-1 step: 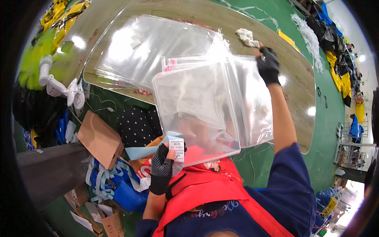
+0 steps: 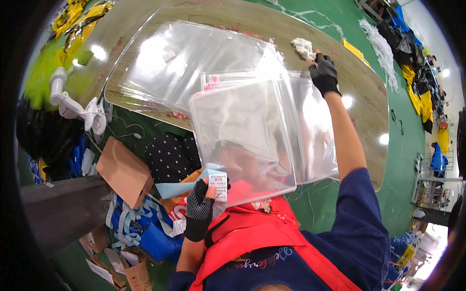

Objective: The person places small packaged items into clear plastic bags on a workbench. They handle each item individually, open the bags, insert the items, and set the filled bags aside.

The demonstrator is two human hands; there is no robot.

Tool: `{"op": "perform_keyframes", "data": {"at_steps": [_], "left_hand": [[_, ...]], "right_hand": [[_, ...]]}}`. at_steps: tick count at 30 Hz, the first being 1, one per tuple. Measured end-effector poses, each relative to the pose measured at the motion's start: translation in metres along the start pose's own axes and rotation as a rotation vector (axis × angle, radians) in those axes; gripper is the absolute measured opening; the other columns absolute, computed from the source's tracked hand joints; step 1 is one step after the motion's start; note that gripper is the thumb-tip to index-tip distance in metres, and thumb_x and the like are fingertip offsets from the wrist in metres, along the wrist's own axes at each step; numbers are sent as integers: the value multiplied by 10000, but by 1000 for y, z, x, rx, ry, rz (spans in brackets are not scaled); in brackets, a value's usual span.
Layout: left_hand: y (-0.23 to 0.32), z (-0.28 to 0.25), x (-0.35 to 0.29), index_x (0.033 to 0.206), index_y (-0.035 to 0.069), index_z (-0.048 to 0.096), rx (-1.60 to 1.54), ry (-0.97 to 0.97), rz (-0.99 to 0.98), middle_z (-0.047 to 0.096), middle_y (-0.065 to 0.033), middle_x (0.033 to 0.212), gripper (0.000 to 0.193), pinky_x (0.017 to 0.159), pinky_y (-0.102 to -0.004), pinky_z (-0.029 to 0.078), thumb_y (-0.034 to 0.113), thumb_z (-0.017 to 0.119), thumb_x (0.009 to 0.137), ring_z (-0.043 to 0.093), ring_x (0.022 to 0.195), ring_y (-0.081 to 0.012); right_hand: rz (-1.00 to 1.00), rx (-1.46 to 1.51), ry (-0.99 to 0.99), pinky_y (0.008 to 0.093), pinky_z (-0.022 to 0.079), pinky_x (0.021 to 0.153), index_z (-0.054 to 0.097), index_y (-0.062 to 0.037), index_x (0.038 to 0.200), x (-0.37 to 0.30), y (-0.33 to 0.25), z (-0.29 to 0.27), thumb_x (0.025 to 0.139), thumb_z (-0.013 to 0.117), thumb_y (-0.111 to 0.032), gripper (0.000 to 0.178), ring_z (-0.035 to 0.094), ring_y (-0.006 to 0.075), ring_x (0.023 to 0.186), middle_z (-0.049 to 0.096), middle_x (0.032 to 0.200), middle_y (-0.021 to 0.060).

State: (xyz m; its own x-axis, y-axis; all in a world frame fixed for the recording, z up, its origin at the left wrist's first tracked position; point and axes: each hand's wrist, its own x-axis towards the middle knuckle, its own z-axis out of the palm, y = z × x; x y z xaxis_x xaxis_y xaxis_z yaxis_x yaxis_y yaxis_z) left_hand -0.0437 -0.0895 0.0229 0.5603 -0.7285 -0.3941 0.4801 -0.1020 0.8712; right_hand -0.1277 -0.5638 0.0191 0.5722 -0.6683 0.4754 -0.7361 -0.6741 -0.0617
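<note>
My left hand [image 2: 199, 208], in a black dotted half-finger glove, is closed on a strip of white printed labels [image 2: 218, 186] at the near edge of the clear plastic bags [image 2: 242, 126]. These bags lie stacked on the wood-patterned table and overhang its near edge. My right hand [image 2: 324, 75], gloved alike, stretches to the far right side of the table. Its fingers are apart, and the fingertips are at the edge of a crumpled white cloth [image 2: 304, 48]. Whether they touch it I cannot tell.
More clear bags [image 2: 194, 58] lie flat across the table [image 2: 366, 121]. At the left stand a white jointed device with cables [image 2: 73, 104] and a brown cardboard box [image 2: 124, 169]. Below are a blue bag with straps [image 2: 155, 237] and opened cartons [image 2: 131, 271].
My right hand has shifted slightly left, closer to the white cloth, and its fingers have spread. My left hand keeps the labels in nearly the same place.
</note>
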Motion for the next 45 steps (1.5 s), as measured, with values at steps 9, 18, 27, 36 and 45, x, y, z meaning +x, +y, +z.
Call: {"op": "perform_keyframes", "data": {"at_steps": [9,18,27,36,45], "left_hand": [[0,-6,-17,1076,-56,545,-123,209,52,641,-138,944,238,752,-296,503,109,491,912,632,835,-198],[31,3,-40,1075,4,592,299,109,5,668,-99,912,271,747,-270,481,197,561,886,634,835,-156],[32,-6,-48,1052,36,625,578,0,52,663,-158,878,324,711,-327,502,305,579,877,660,818,-275],[35,-22,-40,1009,59,641,824,-140,-4,656,-156,795,338,631,-355,497,357,570,866,652,723,-296],[36,-24,-42,951,41,583,751,-96,-22,629,-137,783,258,620,-327,485,282,598,859,642,718,-265]], "right_hand": [[25,690,-104,298,434,614,590,-69,913,-2,-85,-17,812,647,-304,262,558,148,677,606,753,74],[223,1381,-860,274,469,680,666,-61,941,-199,-235,-141,781,693,-120,173,577,144,732,602,803,70],[-257,1188,-739,340,465,660,692,-59,781,-213,-225,-134,719,734,-309,261,575,266,733,568,830,127],[249,1492,-1162,248,407,645,635,45,745,-207,-224,-122,823,650,-233,288,523,100,698,565,717,61],[612,1591,-800,244,391,661,637,48,776,-209,-242,-122,842,627,-186,243,503,98,708,542,727,36]]}}
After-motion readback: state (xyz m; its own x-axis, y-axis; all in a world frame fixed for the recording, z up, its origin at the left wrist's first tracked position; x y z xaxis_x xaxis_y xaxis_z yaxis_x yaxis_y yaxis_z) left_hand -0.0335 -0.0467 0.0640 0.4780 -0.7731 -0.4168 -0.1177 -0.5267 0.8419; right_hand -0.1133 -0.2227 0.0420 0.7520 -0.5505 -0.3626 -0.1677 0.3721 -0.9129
